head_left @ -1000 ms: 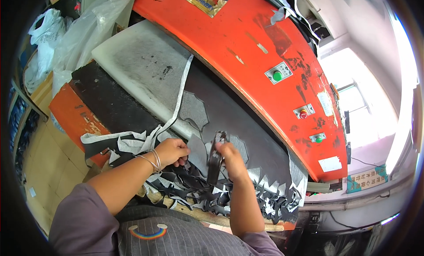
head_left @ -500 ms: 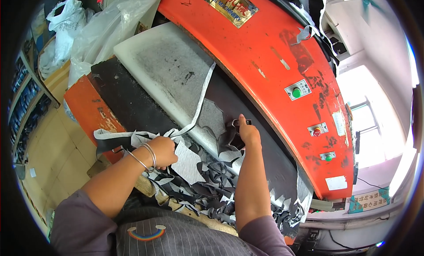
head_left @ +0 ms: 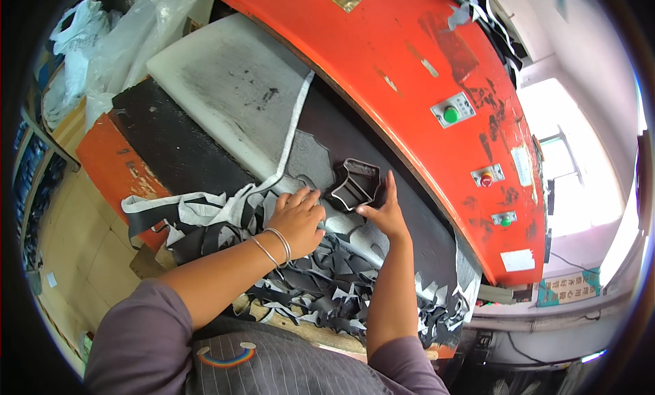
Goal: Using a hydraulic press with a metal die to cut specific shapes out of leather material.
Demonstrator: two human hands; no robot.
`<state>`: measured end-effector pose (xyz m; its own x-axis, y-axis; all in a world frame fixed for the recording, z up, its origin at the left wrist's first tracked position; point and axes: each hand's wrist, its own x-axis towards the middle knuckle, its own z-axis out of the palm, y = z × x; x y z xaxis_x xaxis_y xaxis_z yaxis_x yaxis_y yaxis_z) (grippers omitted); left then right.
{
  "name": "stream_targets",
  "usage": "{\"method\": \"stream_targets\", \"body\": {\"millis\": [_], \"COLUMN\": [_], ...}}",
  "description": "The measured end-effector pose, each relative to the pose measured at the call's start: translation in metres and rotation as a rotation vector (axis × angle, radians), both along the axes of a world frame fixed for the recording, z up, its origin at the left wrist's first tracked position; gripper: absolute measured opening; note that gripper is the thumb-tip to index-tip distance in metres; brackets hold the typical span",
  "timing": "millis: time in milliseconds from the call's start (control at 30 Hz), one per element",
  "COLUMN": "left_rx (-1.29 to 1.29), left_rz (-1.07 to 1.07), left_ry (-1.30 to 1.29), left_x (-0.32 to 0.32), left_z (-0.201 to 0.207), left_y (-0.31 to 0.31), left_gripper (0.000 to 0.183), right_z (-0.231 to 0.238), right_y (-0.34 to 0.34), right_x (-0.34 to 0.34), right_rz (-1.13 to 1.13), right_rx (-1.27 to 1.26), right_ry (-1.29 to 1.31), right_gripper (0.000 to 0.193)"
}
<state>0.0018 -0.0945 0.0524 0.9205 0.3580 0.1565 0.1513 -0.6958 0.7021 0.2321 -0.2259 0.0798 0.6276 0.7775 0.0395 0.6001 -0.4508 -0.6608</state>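
Observation:
A dark metal cutting die (head_left: 355, 183), an open-topped, angular frame, stands on black sheet material (head_left: 416, 214) beside a cut-out that bares the pale board. My right hand (head_left: 387, 214) is at its right side, thumb by the lower corner and forefinger stretched up past the edge. The fingers are apart and do not close round the die. My left hand (head_left: 297, 217) lies left of the die, fingers spread over the near edge of the white cutting board (head_left: 225, 115). A narrow light-edged strip (head_left: 292, 132) of the sheet runs up the board from near that hand.
Black and grey scraps (head_left: 334, 272) are heaped along the near edge. Beyond the board rises the machine's orange beam (head_left: 409, 88), with green buttons (head_left: 451, 114) and a red button (head_left: 486, 179). Plastic bags (head_left: 129, 61) stand at far left, above a tiled floor (head_left: 75, 238).
My left hand has left the scrap strip and moved right, opening onto the board's edge. My right hand has loosened from the die, which now shows more fully. The view has shifted slightly.

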Motion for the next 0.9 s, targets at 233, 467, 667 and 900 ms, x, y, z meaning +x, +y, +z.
{"method": "stream_targets", "body": {"millis": [233,467,667,900], "left_rx": [0.026,-0.07,-0.107,-0.102], "left_rz": [0.003,-0.022,0.012,0.02], "left_ry": [0.057,0.013,-0.08,-0.124], "left_x": [0.012,0.009,0.014,0.019], "left_z": [-0.006,-0.004,-0.013,-0.015], "left_y": [-0.017,-0.022,-0.024,-0.022], "left_gripper": [0.035,0.039,0.043,0.044], "right_z": [-0.01,-0.008,-0.019,-0.02], "right_y": [0.001,-0.001,-0.002,-0.001], "right_x": [0.002,-0.006,-0.007,0.0], "right_rz": [0.083,0.083,0.069,0.087], "right_rx": [-0.209,-0.16,-0.104,-0.088], "right_ry": [-0.241,-0.312,-0.401,-0.441], "right_gripper": [0.125,0.11,0.104,0.103]}}
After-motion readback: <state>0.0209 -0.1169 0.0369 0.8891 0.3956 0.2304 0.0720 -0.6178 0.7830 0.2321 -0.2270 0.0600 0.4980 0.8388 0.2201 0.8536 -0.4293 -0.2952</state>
